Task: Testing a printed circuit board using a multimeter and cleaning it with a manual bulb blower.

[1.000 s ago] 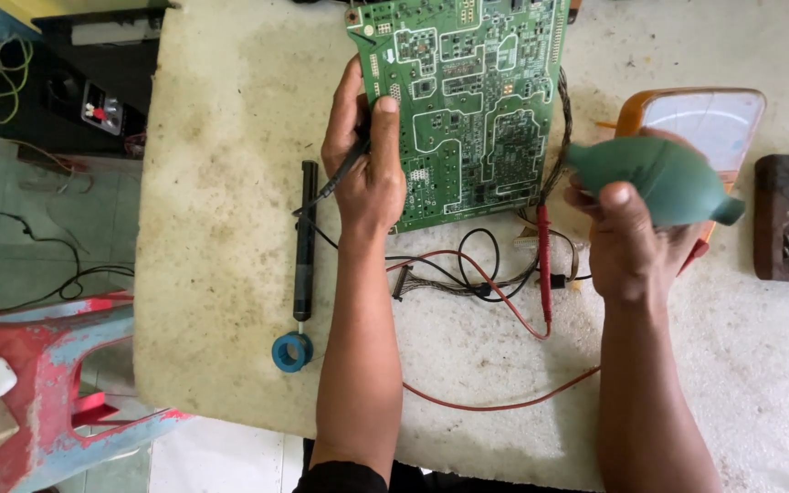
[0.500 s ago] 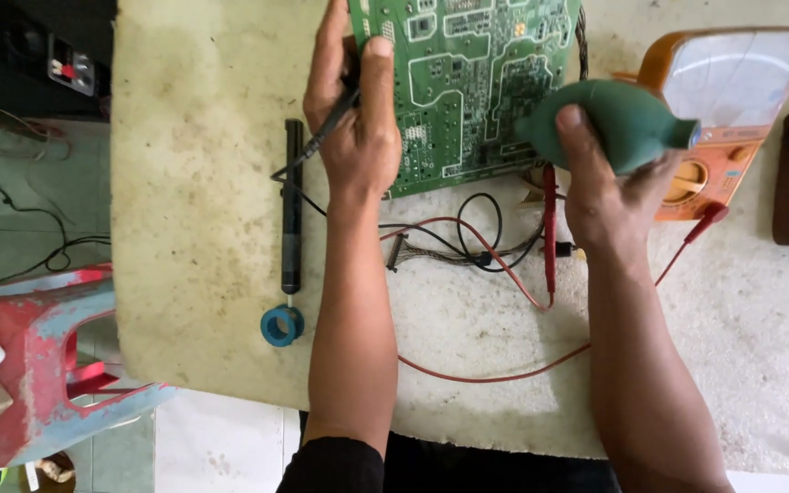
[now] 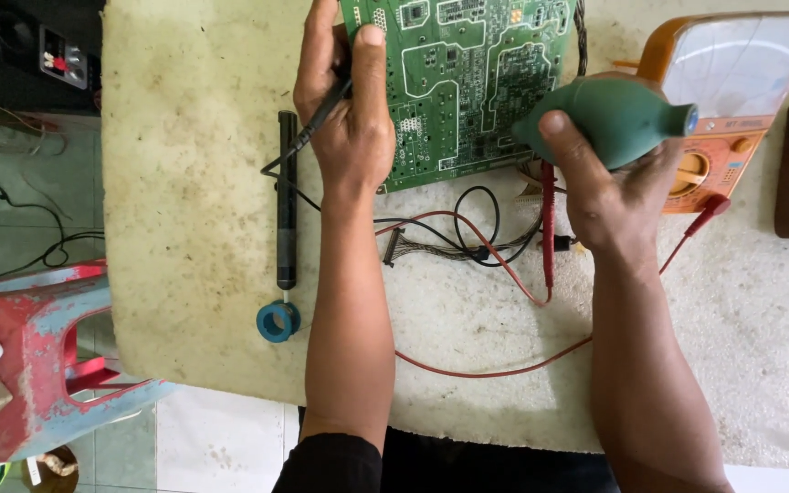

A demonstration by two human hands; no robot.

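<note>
From the head view, your left hand [image 3: 349,128] is clamped on the near-left edge of the green circuit board [image 3: 468,73], thumb pressed flat on top, and it also pinches a thin black probe [image 3: 317,123] that sticks out to the left. Your right hand [image 3: 609,187] is wrapped around a green rubber blower bulb [image 3: 609,114]. The bulb lies crosswise, its long axis running left to right, blue nozzle tip aimed right toward the orange multimeter [image 3: 723,100] and its fat end nearly touching the board's near-right edge. So the board sits ahead of both hands, between them, and the left one is the only one actually touching it.

On the bench [image 3: 194,183], a black pen-shaped tool [image 3: 287,201] lies lengthwise just left of your left wrist, with a small blue ring [image 3: 278,321] at its near end. Red and black leads [image 3: 504,265] tangle between your forearms, and a red probe [image 3: 548,219] lies just below the bulb.
</note>
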